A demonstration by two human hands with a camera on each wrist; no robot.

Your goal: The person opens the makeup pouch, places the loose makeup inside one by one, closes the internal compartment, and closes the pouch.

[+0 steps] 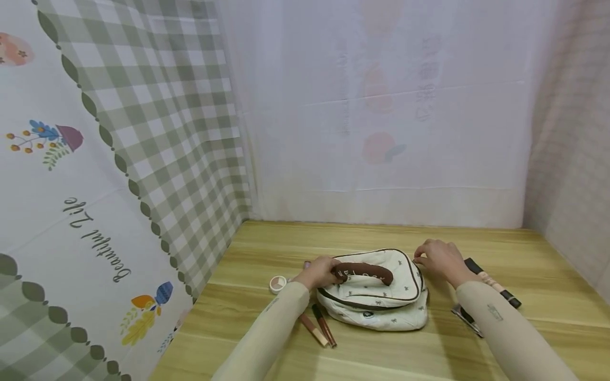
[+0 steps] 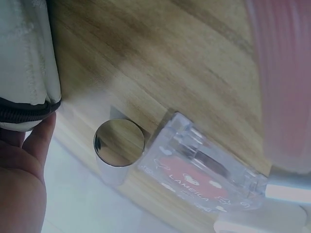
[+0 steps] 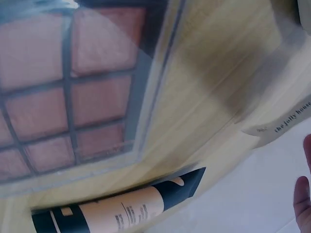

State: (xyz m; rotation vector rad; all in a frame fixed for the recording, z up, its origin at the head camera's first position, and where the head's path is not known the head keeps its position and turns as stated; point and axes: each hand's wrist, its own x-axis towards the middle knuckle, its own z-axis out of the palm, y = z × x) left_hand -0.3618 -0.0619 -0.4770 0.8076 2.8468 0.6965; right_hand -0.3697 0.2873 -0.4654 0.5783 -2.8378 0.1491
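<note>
A white makeup bag with small bow prints, brown piping and a padded brown handle sits on the table, its lid lying over the body. My left hand grips the bag's left side by the end of the handle. In the left wrist view its fingers are at the dark zipper. At the back right corner, my right hand has bent fingers right at the bag's edge; whether they pinch anything I cannot tell. Only fingertips of it appear in the right wrist view.
Left of the bag lie a round compact and two slim cosmetic tubes. A clear LAMEILA case stands near a mirror-topped cylinder and a pink tube. On the right are a black-and-beige tube and a clear-lidded palette.
</note>
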